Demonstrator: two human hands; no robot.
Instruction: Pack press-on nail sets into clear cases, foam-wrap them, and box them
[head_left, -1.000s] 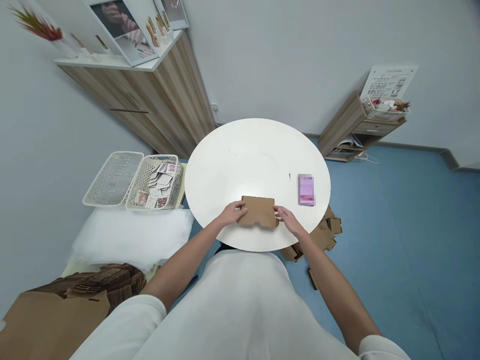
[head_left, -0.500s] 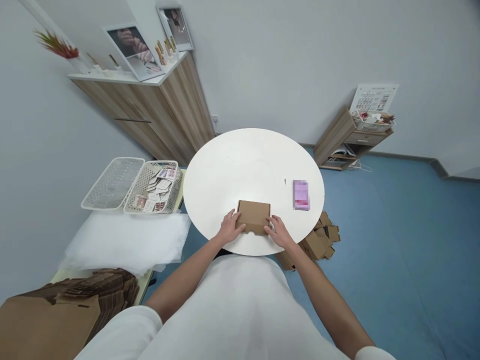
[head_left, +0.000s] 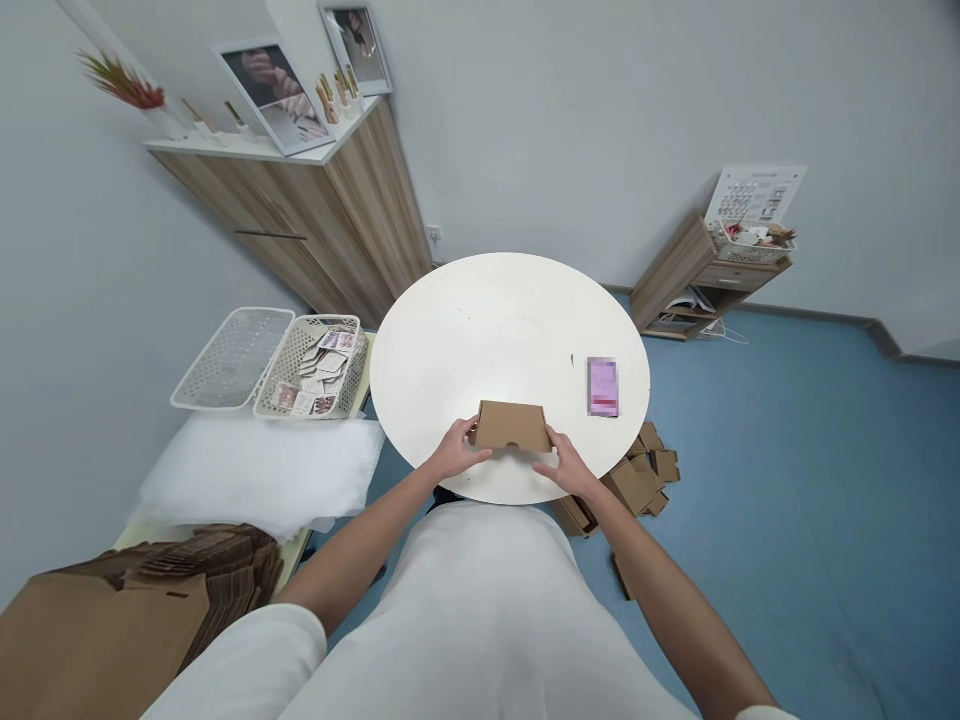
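A small brown cardboard box (head_left: 513, 425), its lid down, is at the near part of the round white table (head_left: 502, 300). Its front edge looks slightly raised, with a shadow below. My left hand (head_left: 456, 450) grips the box's left end, fingers at the side and thumb near the front. At the right end, my right hand (head_left: 566, 465) has its fingers against the box and its thumb apart in front. A pixelated pink item (head_left: 602, 386) lies on the table to the right.
Brown boxes (head_left: 634, 485) lie on the floor right of the table. On the left are a white basket of cards (head_left: 322, 365), an empty-looking basket (head_left: 236, 360), white sheets (head_left: 262, 470) and stacked flat cardboard (head_left: 112, 620). A wooden cabinet (head_left: 300, 220) stands behind.
The box's front flap, earlier at the near edge between my thumbs, now looks closed, and the box is tilted up at the front. Both hands have shifted slightly outward to its ends.
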